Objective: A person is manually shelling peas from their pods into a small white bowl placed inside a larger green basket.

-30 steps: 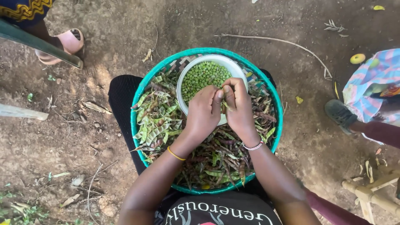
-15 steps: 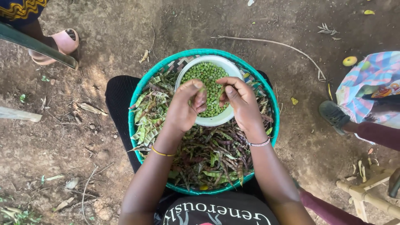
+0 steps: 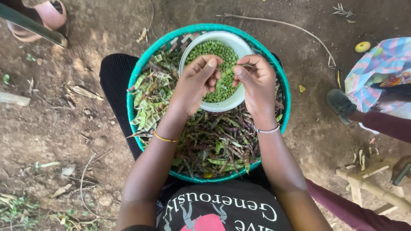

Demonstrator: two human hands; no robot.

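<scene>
Two hands, left (image 3: 195, 83) and right (image 3: 257, 81), seemingly pinch one pod (image 3: 225, 72) above the bowl (image 3: 244, 45); basket rim (image 3: 135, 81) close around.

Left hand (image 3: 195, 85): bare, no rings visible, nails short and plain.
Left wrist: a thin yellow bangle (image 3: 165, 138) around it.
Right hand (image 3: 257, 83): bare, nails short.
Right wrist: a slim silver-coloured beaded bracelet (image 3: 266, 129).
Forearms: uncovered, no sleeves reaching them.
Top (image 3: 222, 211): black, with white lettering and a pink-red figure printed on the chest.
Lower garment (image 3: 115, 90): black ribbed cloth over the legs.
</scene>
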